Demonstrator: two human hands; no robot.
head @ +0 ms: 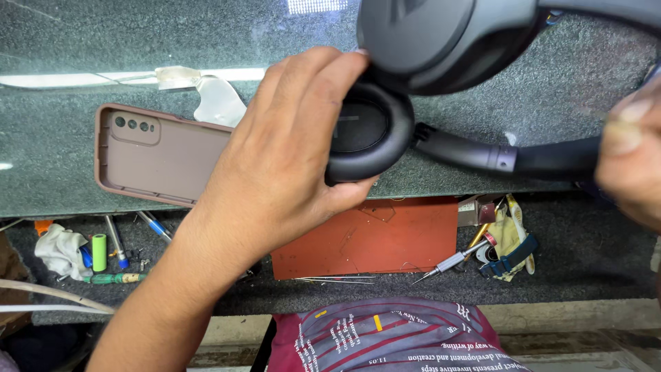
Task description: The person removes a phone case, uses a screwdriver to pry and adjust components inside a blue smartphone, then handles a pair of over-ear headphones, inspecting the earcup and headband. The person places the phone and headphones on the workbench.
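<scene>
Head view, looking straight down: a pair of dark over-ear headphones (441,83) is held up over the glass worktop (103,41). The left hand (282,158) is wrapped around the lower ear cup (365,134), thumb under the padded ring, fingers curled over the top edge. The right hand (630,155) is half out of frame and blurry, but it looks pinched onto the headband (523,157) near its far end, so both hands are closed on the headphones.

Handling-wise, I'd guess these are light but awkward. The cup shell should be stiff plastic, the cushion soft and squishy, and the cup swivels where it joins the band, so it flops if you only hold one end. The hinge and slider look like the fragile bits. Best hold is probably the hard shell of the cup plus the band, not the cushion.

Below on the worktop lies a phone in a brown case (162,155), and on the lower shelf an orange mat (372,238) and a small screwdriver (447,264).
</scene>
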